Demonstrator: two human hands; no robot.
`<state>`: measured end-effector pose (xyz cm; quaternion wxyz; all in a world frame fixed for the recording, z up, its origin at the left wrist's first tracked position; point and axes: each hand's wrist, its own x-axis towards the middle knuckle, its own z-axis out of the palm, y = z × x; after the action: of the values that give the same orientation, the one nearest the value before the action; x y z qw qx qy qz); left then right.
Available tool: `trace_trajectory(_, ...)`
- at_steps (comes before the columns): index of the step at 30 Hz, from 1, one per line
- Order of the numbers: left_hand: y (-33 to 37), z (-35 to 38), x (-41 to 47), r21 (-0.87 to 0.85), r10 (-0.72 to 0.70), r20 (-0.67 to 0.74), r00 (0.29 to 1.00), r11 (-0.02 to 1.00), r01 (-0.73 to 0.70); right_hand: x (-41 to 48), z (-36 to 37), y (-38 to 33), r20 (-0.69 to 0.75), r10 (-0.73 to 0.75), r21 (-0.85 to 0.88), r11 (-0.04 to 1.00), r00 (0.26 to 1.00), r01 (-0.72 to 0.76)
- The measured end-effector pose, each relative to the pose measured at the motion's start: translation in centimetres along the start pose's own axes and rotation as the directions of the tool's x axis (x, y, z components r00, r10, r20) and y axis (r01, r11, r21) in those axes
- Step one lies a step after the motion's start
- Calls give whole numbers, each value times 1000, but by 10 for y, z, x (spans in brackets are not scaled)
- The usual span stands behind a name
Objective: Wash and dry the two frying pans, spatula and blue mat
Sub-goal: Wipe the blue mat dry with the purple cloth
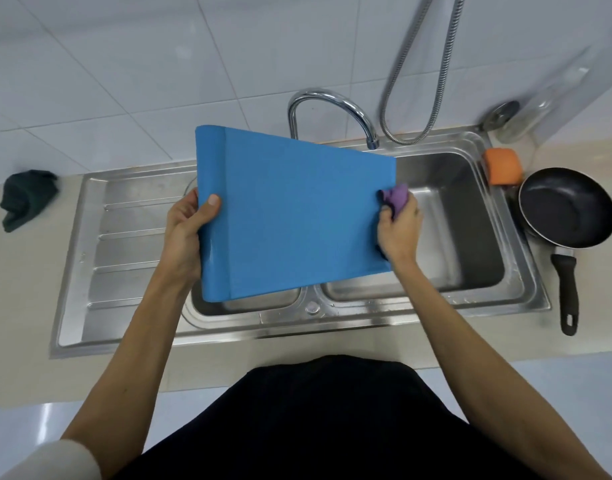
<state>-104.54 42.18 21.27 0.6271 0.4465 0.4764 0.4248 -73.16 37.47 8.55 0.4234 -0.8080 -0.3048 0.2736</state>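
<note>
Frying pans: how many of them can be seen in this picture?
1. A black frying pan sits on the counter right of the sink, handle pointing toward the person. A second may be hidden behind the blue mat.

There is a single view, from a camera worn on the person's head, looking forward and steeply down with a wide angle that bends straight lines near the edges. It sits close above the sink (453,216), which fills the middle. The tiled wall (124,64) runs across the top, the surface (27,271) crosses the middle, and the person's own dark clothing (315,427) fills the bottom.
</note>
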Motion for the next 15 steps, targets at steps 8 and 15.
trace_trajectory(8, -14, -23, 9, 164, -55, 158, 986, 986, 29, 8, -44, -4, 330, 286, 638, 635, 900, -436)
trace_trajectory(15, -67, -34, 2, -33, -199, 48, 979, 979, 201, -22, -70, -7, 335, 273, 864, 293, 902, -409)
